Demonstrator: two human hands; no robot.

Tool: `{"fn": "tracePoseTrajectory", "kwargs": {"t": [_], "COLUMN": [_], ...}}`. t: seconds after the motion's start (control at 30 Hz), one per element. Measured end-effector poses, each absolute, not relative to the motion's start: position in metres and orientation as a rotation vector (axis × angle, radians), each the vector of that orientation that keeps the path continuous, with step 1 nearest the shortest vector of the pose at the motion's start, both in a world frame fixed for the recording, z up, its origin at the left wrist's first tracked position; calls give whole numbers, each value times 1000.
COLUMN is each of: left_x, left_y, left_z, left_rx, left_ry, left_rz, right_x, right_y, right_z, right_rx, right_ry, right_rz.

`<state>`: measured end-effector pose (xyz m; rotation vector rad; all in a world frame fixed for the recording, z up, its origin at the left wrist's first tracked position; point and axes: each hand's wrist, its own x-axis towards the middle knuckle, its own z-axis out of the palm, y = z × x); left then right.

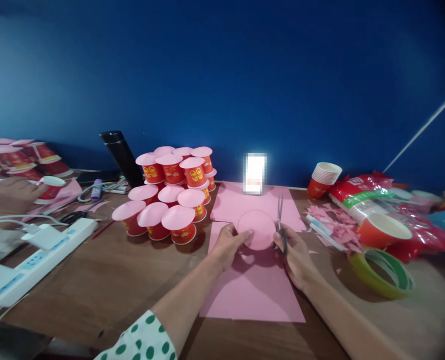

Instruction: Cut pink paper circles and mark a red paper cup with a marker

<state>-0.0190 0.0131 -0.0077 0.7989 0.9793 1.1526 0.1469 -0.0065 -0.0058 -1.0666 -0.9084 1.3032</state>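
A: Spotted any readable text?

B: Nope, can't make out a single word. Just see yellow print on a red paper cup (194, 178) topped with a flat round pink paper disc (192, 162), too small to decipher.

A: Checked the shiny red, green and white plastic bag (357, 194)?

B: Yep, shows white lettering, too blurred though. As for the bright upright rectangular screen (255, 172), totally pixelated, lol.

Bare left hand (225, 246) is just below centre frame, thumb on top in a pinch. Bare right hand (296, 255) is a bit further right, fingers curled in. Left forearm (188, 290) angles up from bottom left, white green-dotted sleeve (143, 340) and all; right forearm (342, 306) from bottom right.
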Motion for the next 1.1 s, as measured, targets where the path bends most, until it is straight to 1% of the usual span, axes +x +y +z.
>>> {"fn": "tracePoseTrajectory", "kwargs": {"t": [0.37, 0.67, 0.9, 1.1], "left_x": [-20, -17, -17, -19], "left_y": [11, 7, 10, 14], "left_z": [-3, 0, -6, -2], "left_rx": [870, 936, 883, 766], "left_ry": [867, 923, 957, 1059], "left_rz": [1138, 1002, 1058, 1177], "right_x": [145, 145, 142, 142], "right_y": [-6, -5, -8, -13], "right_z": [-7, -11, -5, 3], "right_rx": [-1027, -1018, -1030, -1122], "right_ry": [-837, -825, -872, -1072], "right_rz": [1310, 1320, 1337, 1275]}}
